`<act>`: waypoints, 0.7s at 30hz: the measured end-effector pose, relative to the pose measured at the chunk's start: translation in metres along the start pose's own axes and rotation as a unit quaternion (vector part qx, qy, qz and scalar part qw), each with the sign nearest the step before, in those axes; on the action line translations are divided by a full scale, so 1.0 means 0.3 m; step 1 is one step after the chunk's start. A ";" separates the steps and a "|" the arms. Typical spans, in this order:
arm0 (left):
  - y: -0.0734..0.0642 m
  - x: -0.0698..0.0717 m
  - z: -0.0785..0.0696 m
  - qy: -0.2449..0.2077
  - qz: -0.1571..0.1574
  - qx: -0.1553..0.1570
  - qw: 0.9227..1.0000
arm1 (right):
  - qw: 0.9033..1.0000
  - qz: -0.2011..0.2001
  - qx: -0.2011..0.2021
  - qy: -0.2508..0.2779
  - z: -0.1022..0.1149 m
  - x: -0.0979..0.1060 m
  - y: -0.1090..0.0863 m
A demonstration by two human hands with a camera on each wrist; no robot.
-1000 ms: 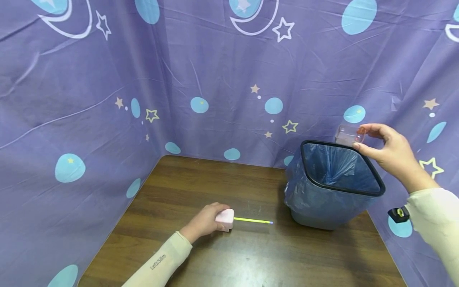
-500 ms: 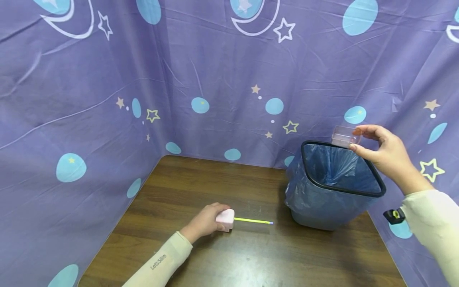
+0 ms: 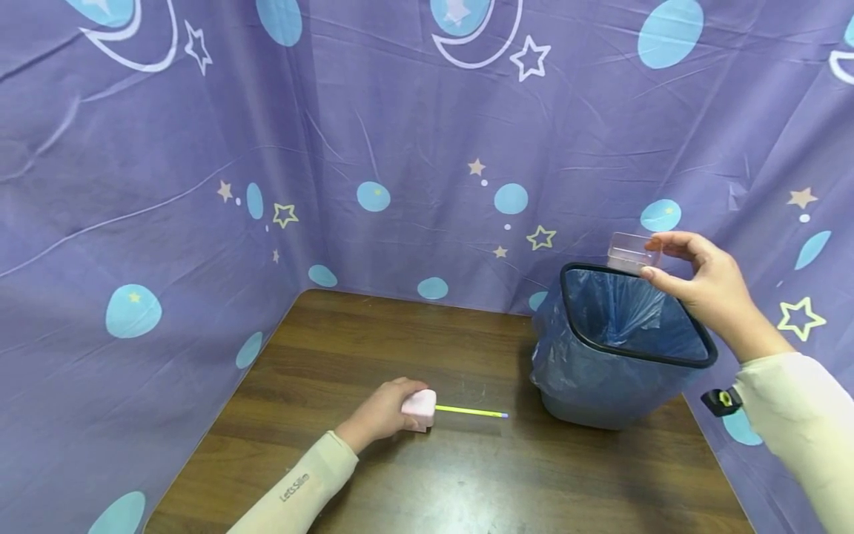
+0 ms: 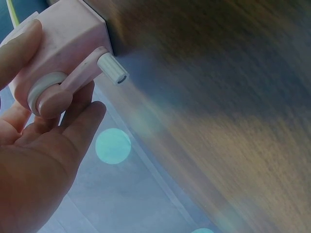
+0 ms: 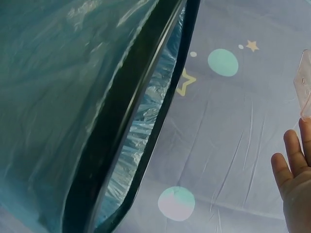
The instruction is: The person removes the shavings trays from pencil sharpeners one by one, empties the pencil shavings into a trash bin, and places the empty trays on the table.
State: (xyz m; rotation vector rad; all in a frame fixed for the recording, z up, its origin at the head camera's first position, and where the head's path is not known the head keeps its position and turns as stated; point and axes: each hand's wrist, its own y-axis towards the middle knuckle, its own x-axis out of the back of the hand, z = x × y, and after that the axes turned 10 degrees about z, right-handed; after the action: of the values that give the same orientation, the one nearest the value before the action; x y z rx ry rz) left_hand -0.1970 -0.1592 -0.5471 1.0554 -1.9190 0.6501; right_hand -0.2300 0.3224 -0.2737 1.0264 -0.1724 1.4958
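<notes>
My left hand (image 3: 380, 417) grips a pink pencil sharpener (image 3: 419, 406) on the wooden table. Its crank (image 4: 85, 70) with a pale grooved knob (image 4: 112, 69) shows in the left wrist view. A yellow-green pencil (image 3: 470, 411) sticks out from its far side, pointing right. Raised on the right, my right hand (image 3: 714, 285) pinches a small clear plastic drawer (image 3: 627, 252) between thumb and fingers. This drawer overlaps the back rim of the lined bin (image 3: 607, 382) in the head view. Only part of the drawer shows at the edge of the right wrist view.
The bin stands at the table's right side, lined with a blue plastic bag (image 3: 620, 304) under a black rim frame (image 3: 640, 354). A purple curtain (image 3: 400, 133) with moons and stars surrounds the wooden table (image 3: 373, 334) at the back and sides.
My right hand has moved left with the clear drawer, along the bin's back rim. The left hand, sharpener and pencil have stayed in place.
</notes>
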 end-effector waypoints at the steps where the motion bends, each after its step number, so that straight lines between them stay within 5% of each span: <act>1: 0.000 0.000 0.000 0.001 0.000 0.000 1.000 | 1.000 0.000 0.003 0.004 0.001 -0.003 0.001; 21: 0.002 -0.003 0.000 0.001 -0.002 0.000 1.000 | 0.996 0.009 0.055 0.071 0.036 -0.069 0.010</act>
State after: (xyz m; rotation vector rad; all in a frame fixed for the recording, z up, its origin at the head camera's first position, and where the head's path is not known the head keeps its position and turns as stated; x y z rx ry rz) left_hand -0.1974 -0.1586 -0.5478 1.0590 -1.9146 0.6478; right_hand -0.2305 0.2996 -0.2799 1.0028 0.0015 1.6023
